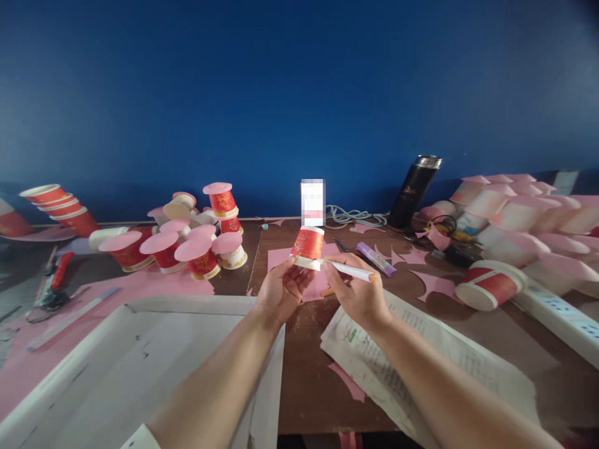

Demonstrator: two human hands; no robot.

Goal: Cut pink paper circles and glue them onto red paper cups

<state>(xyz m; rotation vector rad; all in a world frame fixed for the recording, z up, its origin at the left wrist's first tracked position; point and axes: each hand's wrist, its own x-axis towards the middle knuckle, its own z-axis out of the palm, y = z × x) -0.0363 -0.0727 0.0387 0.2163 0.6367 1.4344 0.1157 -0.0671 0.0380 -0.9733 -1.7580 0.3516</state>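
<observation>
My left hand [284, 288] is closed on the lower edge of a red paper cup [307, 244] with a gold pattern. The cup is raised over the middle of the table, its narrower end up. Between the fingers of my right hand [358, 296] is a slim white pen-like stick [350, 270] with an orange end pointing right. Its other end is close to the cup's lower edge; whether they touch I cannot tell. Under the hands lies a sheet of pink paper [279, 259].
Red cups topped with pink discs [195, 249] stand at left, near leaning nested cups [65, 209]. A white shallow box [187, 349] lies front left. Rightward are a purple glue tube [377, 259], black bottle [414, 193], newspaper [421, 355], power strip [561, 315] and many pink-topped cups [519, 218].
</observation>
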